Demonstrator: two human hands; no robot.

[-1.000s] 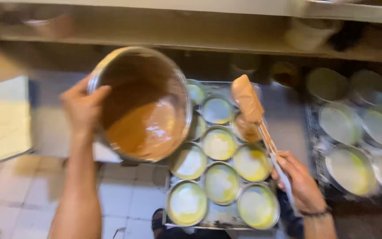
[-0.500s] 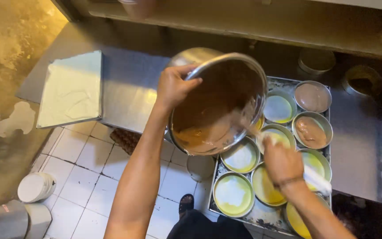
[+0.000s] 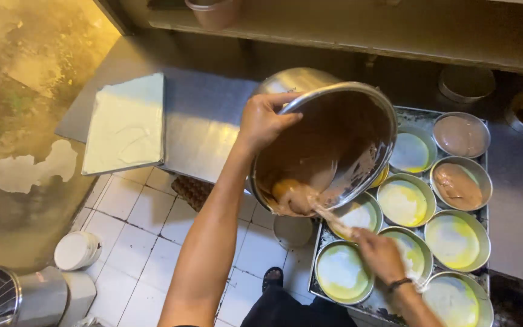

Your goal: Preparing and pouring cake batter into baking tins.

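Nearest the camera, right hand (image 3: 381,254) clamped on spatula (image 3: 325,213) over greased round tins (image 3: 341,272) on tray (image 3: 320,242), spatula blade inside tilted steel bowl (image 3: 328,145) of brown batter, left hand (image 3: 263,120) gripping bowl's rim, two filled tins (image 3: 460,136) beyond.

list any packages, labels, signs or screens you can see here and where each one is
No packages, labels, signs or screens show.
Only bare kitchenware is in view: the steel mixing bowl tilted in the left hand, the spatula in the right hand, and round greased cake tins on a metal tray.
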